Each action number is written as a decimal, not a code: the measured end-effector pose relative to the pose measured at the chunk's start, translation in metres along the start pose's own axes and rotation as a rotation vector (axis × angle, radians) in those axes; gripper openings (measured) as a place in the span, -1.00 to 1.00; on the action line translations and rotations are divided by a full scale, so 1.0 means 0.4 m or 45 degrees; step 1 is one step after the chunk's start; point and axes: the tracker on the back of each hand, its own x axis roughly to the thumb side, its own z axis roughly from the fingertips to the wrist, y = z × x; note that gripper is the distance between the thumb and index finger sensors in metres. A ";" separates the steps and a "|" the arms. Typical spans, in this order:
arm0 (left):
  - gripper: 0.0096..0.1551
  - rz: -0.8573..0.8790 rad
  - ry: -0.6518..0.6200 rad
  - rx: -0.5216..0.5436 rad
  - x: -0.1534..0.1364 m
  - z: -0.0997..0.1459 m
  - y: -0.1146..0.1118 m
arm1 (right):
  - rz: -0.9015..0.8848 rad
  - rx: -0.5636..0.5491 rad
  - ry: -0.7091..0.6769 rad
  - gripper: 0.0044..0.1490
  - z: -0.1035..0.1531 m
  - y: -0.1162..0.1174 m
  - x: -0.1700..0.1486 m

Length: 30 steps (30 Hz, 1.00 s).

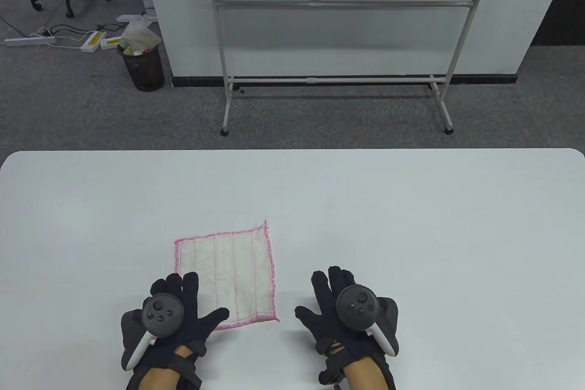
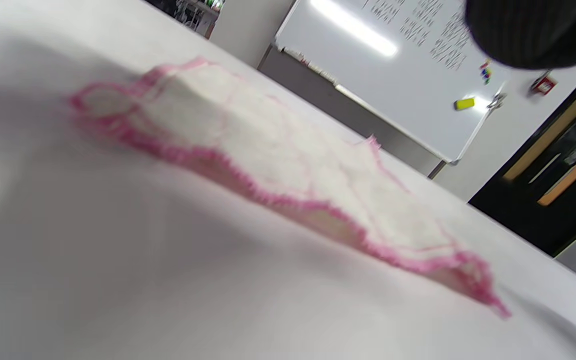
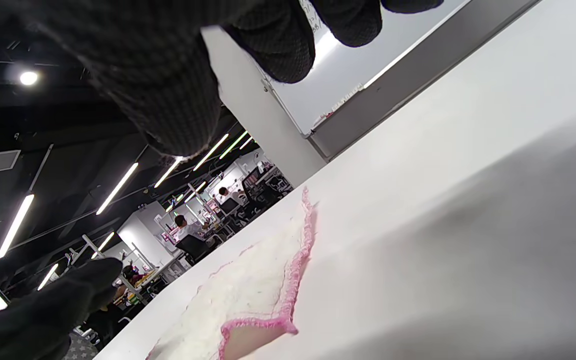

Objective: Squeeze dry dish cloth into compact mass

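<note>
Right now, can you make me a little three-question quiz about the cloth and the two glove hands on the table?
1. True or false: the dish cloth is already squeezed into a ball.
2. Which hand overlaps the cloth's near corner in the table view: A) left hand B) right hand C) both?
3. Fill in: the cloth's edge stitching is ____.

Key:
1. False. It lies spread flat on the table.
2. A. The right hand sits beside the cloth, apart from it, fingers spread.
3. Pink.
</note>
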 end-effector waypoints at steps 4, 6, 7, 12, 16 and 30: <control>0.14 -0.153 0.118 -0.149 -0.012 -0.020 -0.028 | 0.002 0.048 0.029 0.08 -0.006 0.008 -0.006; 0.14 -0.202 0.130 -0.170 -0.012 -0.024 -0.036 | -0.012 0.069 0.039 0.07 -0.008 0.011 -0.009; 0.11 -0.226 0.129 -0.167 -0.008 -0.026 -0.039 | -0.018 0.083 0.044 0.07 -0.008 0.013 -0.010; -0.04 -0.295 0.027 -0.121 0.018 -0.035 -0.050 | -0.033 0.114 0.062 0.06 -0.007 0.013 -0.017; -0.11 -0.329 -0.025 -0.110 0.026 -0.037 -0.062 | -0.058 0.117 0.064 0.05 -0.005 0.013 -0.018; -0.53 -0.330 -0.043 0.023 0.026 -0.041 -0.051 | -0.123 0.125 0.029 0.00 -0.005 0.021 -0.014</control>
